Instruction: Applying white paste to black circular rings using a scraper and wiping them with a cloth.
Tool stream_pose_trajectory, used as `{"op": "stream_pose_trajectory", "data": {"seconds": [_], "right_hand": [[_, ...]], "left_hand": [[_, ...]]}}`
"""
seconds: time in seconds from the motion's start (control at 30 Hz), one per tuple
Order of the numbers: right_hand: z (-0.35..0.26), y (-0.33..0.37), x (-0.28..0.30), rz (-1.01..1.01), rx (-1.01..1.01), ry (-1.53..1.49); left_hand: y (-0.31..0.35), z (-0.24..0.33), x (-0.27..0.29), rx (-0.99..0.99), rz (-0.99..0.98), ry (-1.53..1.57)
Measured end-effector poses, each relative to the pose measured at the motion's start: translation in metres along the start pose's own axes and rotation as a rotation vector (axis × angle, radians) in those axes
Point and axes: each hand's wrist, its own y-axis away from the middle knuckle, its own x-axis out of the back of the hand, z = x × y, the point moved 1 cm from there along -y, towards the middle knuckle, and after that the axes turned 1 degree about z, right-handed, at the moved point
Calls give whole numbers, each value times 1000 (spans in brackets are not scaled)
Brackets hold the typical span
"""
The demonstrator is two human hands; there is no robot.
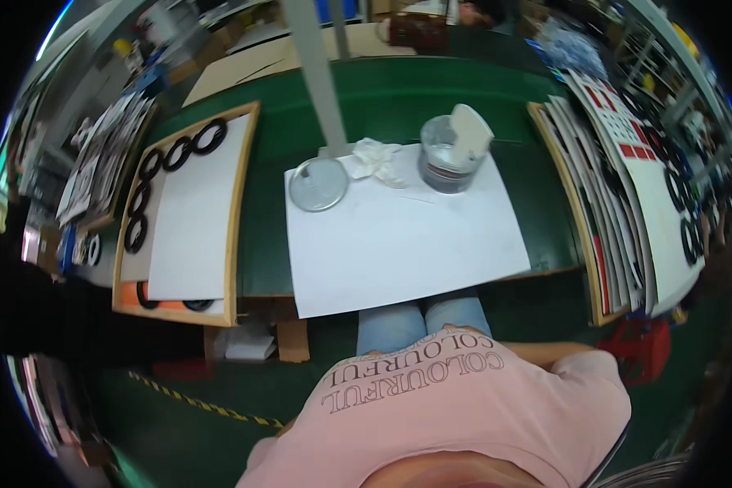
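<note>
Taking the white sheet (407, 252) as the middle of the clock, the person sits at 6 o'clock in a pink shirt (431, 423) and blue jeans (390, 325), with the jeans just below the sheet's near edge. The right forearm (537, 352) bends in toward the lap from 5 o'clock, but the right hand and the left hand are hidden behind the torso, so I cannot tell how far open either grip is or whether it has hold of anything. The sheet lies flat on the green surface (262, 203), its near edge reaching past the surface's edge. On the sheet, a round grey disc (319, 185) lies at 10 o'clock, a crumpled white tissue (376, 161) sits just beside it at 11, and a clear tub (443, 177) stands at 1, with a cream-coloured piece (470, 134) sticking up from its mouth. A pale metal post (321, 81) rises at 11 o'clock, close behind the disc. At 9 o'clock a wooden-framed tray (234, 211) holds a white board (195, 220) and black rings (209, 136), five of them along its far and left sides. At 3 o'clock another wooden frame (573, 211) carries layered boards (610, 211), beside a white panel (655, 220) with red patches and dark rings. Further out, a red stool (638, 354) is at 4 o'clock, and yellow-and-black tape (207, 408) crosses the floor at 7.
</note>
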Motion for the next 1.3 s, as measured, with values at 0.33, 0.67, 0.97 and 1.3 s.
{"op": "stream_pose_trajectory", "data": {"seconds": [0.33,0.67,0.97,1.3], "right_hand": [[-58,-31,43,82,-61,522],[-71,43,151,1188,148,586],[-43,37,148,1130,191,712],[-39,54,157,1318,117,729]], "left_hand": [[-79,50,-43,43,274,-134],[-144,199,70,-423,792,-394],[-209,170,124,-391,763,-628],[-227,183,119,-397,749,-515]]}}
